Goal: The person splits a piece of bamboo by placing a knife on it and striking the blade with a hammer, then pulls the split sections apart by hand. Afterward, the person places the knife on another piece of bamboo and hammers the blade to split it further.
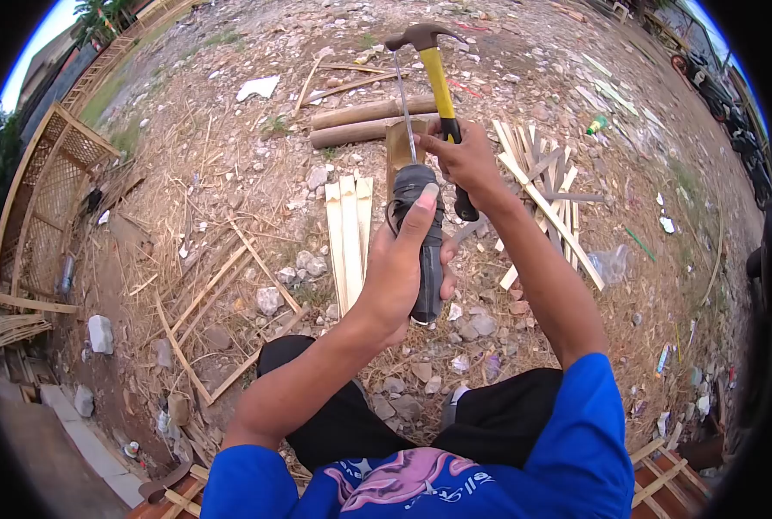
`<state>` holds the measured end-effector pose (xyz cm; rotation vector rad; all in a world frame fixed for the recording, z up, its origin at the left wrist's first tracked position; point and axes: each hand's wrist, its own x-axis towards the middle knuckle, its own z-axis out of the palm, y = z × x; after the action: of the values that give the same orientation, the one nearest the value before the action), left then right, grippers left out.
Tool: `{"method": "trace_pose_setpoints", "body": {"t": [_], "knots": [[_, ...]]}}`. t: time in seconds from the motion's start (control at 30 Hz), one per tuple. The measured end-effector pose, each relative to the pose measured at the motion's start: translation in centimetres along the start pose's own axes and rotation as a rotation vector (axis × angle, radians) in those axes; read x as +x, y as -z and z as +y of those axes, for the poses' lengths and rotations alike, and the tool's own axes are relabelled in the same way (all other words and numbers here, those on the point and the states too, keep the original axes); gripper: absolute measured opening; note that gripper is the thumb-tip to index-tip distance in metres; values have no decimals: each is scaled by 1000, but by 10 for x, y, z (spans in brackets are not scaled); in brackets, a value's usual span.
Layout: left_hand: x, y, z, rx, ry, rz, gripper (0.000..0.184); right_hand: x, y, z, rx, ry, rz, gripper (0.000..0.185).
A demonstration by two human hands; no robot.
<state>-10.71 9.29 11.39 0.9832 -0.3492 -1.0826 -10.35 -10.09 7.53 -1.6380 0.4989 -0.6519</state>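
My left hand (pixel 399 268) is wrapped round a thick black handle (pixel 415 195), which looks bound in dark tape or cord. A long thin metal shaft (pixel 405 104) rises from the top of this handle. In my right hand (pixel 468 163) is a claw hammer (pixel 439 82) with a yellow and black handle, held upright with its dark head at the top. The fingertips of my right hand are close to the metal shaft; whether they touch it I cannot tell. A split bamboo piece (pixel 397 154) is partly hidden behind the shaft and handle.
Bamboo poles (pixel 351 131) lie ahead on stony ground. Pale strips (pixel 349 233) lie in front of me, with a pile of slats (pixel 552 203) to the right. A woven lattice panel (pixel 44 199) leans at the left. Stones (pixel 269 300) and litter are scattered around.
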Motion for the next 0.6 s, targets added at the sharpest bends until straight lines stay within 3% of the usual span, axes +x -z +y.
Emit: {"method": "trace_pose_setpoints", "body": {"t": [0.07,0.17,0.6], "knots": [[2,-2,-5,-15,-28,3,38,-1,1,1,-39,1,-11,24],[3,-5,-5,-15,-39,13,39,4,-8,21,-90,191,109,26],[1,4,-2,6,-29,60,43,2,-16,11,-89,159,92,25]]}}
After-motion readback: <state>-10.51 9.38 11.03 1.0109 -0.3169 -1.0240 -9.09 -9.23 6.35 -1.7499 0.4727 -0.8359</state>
